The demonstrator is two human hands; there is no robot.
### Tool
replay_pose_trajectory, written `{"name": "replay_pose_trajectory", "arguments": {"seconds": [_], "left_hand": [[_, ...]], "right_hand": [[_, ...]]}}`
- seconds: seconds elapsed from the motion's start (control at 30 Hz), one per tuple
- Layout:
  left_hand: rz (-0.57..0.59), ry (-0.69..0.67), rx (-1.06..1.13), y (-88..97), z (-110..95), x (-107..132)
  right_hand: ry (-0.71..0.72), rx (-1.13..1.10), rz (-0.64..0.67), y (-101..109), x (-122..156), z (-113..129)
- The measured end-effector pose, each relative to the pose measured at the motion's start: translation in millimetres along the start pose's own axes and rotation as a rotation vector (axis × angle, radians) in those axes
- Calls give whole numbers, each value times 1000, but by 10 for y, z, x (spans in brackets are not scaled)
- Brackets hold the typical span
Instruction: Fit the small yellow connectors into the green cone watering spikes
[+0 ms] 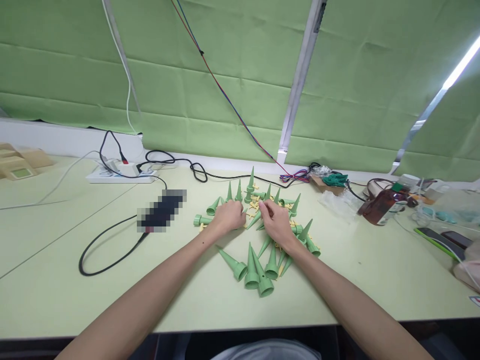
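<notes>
My left hand [229, 216] is closed at the left side of a pile of green plastic cone-shaped spikes. Its curled fingers hide whatever they may hold. Across a small gap, my right hand [276, 221] is also closed, thumb and fingers pressed together over the pile; I cannot make out anything in it. Small yellow plastic pieces [255, 202] lie scattered between and behind the hands. Some spikes stand point up, like the tall green spike [251, 181] at the back. Others lie on their sides, among them a green spike [233, 264] nearer the front edge.
A dark pixelated device [161, 211] with a black cable lies left on the pale table [112, 305]. Behind it is a white power strip [122, 172]. On the right are a brown bottle [384, 205], clear plastic bags [339, 206] and phones [442, 241].
</notes>
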State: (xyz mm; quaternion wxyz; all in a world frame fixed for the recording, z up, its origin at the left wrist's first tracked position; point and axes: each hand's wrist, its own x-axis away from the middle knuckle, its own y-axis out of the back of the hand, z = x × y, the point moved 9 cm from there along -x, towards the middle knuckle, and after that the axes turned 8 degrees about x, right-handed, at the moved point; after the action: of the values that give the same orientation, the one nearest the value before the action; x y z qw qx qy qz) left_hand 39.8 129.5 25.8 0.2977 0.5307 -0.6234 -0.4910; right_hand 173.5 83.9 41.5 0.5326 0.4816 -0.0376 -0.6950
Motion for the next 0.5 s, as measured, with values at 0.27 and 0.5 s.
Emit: {"name": "replay_pose_trajectory", "arguments": {"seconds": [0.27, 0.5], "left_hand": [[-7, -31, -77, 2, -50, 13], [-98, -24, -63, 102, -1, -24]], "right_hand": [[1, 3, 17, -11, 11, 3], [-1, 4, 8, -8, -2, -19]]}}
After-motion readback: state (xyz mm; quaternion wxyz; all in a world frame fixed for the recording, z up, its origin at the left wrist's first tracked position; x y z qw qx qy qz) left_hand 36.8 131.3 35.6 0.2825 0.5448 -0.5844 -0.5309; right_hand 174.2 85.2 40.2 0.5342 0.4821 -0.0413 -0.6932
